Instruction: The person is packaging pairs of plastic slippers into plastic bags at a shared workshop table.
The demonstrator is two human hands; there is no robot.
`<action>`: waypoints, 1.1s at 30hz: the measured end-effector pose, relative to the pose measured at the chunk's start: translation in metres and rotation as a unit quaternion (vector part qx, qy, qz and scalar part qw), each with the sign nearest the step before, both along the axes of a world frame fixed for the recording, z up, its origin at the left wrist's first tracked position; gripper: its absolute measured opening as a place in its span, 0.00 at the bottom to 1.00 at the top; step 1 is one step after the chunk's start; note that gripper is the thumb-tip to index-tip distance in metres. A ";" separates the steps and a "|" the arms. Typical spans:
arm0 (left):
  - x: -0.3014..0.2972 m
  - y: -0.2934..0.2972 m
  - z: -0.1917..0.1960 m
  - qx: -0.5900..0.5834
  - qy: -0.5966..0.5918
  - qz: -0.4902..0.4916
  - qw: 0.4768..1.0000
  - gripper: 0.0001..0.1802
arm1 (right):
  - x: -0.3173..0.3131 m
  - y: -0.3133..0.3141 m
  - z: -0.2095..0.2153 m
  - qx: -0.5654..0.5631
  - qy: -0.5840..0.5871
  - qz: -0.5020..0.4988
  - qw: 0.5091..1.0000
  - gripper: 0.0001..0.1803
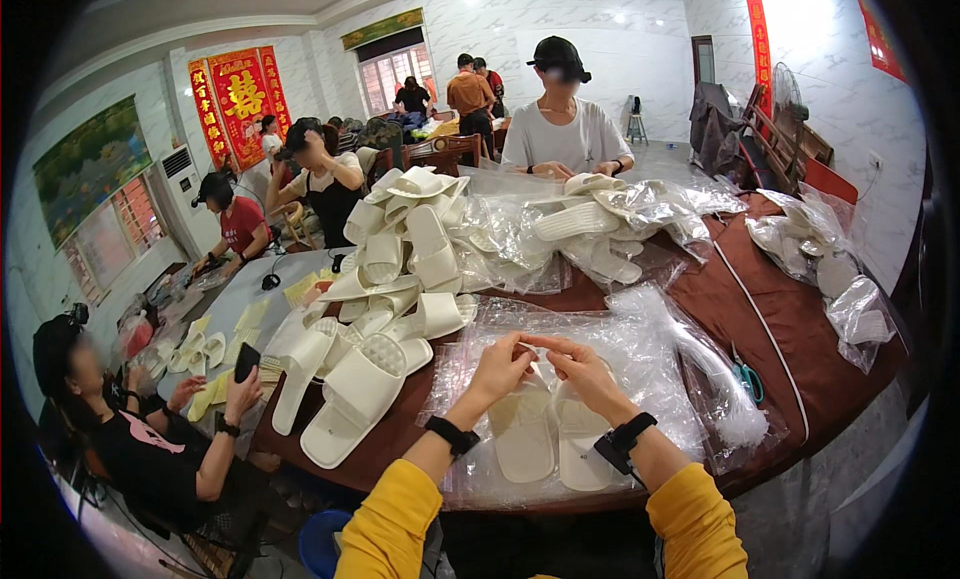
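Note:
My left hand (pixel 497 368) and my right hand (pixel 584 373) meet at the fingertips above a pair of cream slippers. Both hands have their fingers drawn together in a pinch; whatever may be between them is too small or hidden to make out. Below them, the left slipper (pixel 522 444) and the right slipper (pixel 582 454) lie side by side, soles down, toward the table's near edge. My hands and wrists cover part of both. Clear plastic bags (pixel 655 409) are spread under and around the pair.
Loose cream slippers (pixel 432 241) are heaped left of centre, beside bagged slippers (pixel 575 222). More bagged pairs (pixel 838 279) lie far right. Teal-handled scissors (pixel 750 381) and a white cord (pixel 768 334) rest on the brown tablecloth. A co-worker (pixel 565 129) faces me; another (pixel 150 419) holds a phone.

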State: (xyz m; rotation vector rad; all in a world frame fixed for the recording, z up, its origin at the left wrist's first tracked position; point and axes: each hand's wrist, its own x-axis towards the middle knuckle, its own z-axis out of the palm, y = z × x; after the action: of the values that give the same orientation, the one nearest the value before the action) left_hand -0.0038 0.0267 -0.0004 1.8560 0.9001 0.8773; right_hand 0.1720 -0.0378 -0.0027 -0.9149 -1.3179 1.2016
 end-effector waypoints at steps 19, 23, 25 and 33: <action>0.007 -0.010 -0.024 -0.105 -0.197 -0.021 0.975 0.04 | 0.008 0.008 -0.018 0.079 0.063 -0.063 0.993 0.08; 0.002 -0.012 -0.025 -0.098 -0.184 -0.012 0.978 0.04 | 0.003 0.004 -0.013 0.039 0.032 -0.081 0.995 0.08; 0.003 -0.012 -0.024 -0.095 -0.186 -0.010 0.978 0.04 | 0.005 0.008 -0.018 0.037 0.055 -0.071 0.995 0.06; 0.005 -0.011 -0.025 -0.091 -0.183 -0.038 0.978 0.05 | 0.007 0.011 -0.022 0.036 0.045 -0.077 0.995 0.08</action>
State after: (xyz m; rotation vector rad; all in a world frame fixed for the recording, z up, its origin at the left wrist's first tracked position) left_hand 0.0008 0.0153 -0.0253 1.4985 0.6519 1.0113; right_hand 0.1788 -0.0264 -0.0249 -0.8846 -1.1882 1.0577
